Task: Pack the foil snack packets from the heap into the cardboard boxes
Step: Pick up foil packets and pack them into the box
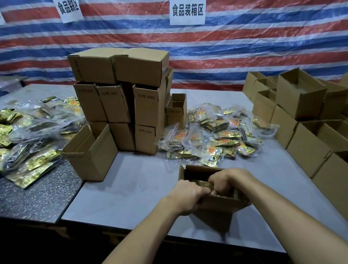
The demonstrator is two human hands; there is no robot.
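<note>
Two hands meet at the mouth of an open cardboard box (216, 203), which stands close to the front edge of the grey desk (131, 187). The left hand (189, 195) and right hand (227, 179) sit knuckle to knuckle, each grip curled tight round gold foil packets (204, 184) held just inside the box's near wall.

The heap (214, 132) of bagged packets lies just beyond the box's far rim, spreading toward the right. A tall stack of boxes (123, 102) walls off the middle of the desk, with one open box (91, 153) at its left foot. Rows of empty boxes (313, 120) crowd the right side, near the right forearm. Bare grey surface lies left of the box, up to the seam with a dark speckled desk (34, 197) that carries another pile of packets (19, 139). A striped tarp (266, 41) closes the back.
</note>
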